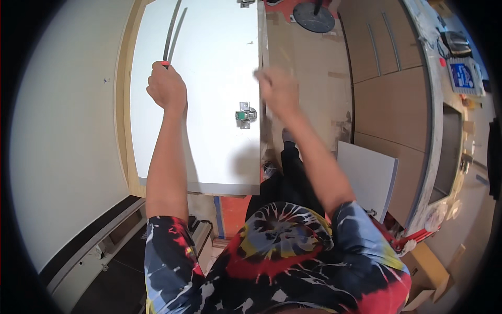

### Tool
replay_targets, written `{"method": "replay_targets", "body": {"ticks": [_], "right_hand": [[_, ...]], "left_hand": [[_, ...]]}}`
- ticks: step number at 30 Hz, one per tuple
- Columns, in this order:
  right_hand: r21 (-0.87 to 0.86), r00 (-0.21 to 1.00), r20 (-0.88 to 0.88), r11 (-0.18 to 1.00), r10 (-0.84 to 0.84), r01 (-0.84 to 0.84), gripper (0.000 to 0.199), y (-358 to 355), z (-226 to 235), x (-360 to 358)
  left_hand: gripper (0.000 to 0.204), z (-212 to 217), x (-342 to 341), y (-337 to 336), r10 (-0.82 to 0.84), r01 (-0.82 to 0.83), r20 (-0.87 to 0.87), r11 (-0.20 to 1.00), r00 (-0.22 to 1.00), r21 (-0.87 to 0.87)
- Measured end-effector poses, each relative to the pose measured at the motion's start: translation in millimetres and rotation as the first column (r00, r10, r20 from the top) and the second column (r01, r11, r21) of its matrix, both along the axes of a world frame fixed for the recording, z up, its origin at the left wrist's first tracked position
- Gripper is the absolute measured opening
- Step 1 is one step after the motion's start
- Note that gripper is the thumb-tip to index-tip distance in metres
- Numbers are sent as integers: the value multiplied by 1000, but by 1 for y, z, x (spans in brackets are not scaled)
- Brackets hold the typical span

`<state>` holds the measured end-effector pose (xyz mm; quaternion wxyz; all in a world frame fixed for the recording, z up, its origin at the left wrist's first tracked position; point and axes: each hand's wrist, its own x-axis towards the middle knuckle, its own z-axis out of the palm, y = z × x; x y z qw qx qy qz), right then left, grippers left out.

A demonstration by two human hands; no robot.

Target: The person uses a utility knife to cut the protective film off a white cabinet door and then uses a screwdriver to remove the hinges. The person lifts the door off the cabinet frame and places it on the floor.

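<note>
In front of me lies a white cabinet door [209, 152] with metal hinges along its right edge. My left hand [167, 86] is a closed fist above the door's left half. Out of it runs a long, thin, dark strip [170, 34] toward the far edge, with a bit of red showing at the fist. My right hand [280, 94] is just past the door's right edge, smeared by motion, so its fingers and anything in them are unclear. Nearest to it on the door is a hinge [244, 115] with a green part.
A light wooden edge [124, 99] runs along the door's left, beside a pale wall [68, 120]. On the right stand beige cabinets [389, 99] under a cluttered counter. A smaller white panel [366, 170] leans there. A round black base [314, 18] stands on the floor beyond.
</note>
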<state>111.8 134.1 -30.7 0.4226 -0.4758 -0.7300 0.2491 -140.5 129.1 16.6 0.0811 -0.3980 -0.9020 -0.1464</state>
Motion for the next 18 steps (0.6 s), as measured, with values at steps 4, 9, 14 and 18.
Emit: {"method": "replay_targets", "body": {"ticks": [4, 9, 14, 18], "right_hand": [[157, 1000, -4, 988, 5, -5, 17, 103, -2, -10], [125, 985, 140, 985, 104, -122, 13, 30, 1, 2], [-70, 954, 123, 961, 274, -268, 26, -156, 22, 49], [-111, 948, 36, 944, 317, -311, 22, -214, 30, 61]], "left_hand": [[18, -4, 4, 4, -13, 13, 25, 1000, 1000, -3], [18, 0, -2, -7, 25, -24, 42, 999, 999, -33], [17, -1, -1, -9, -10, 11, 24, 1000, 1000, -30], [16, -3, -4, -4, 1, -1, 23, 1000, 1000, -15]]}}
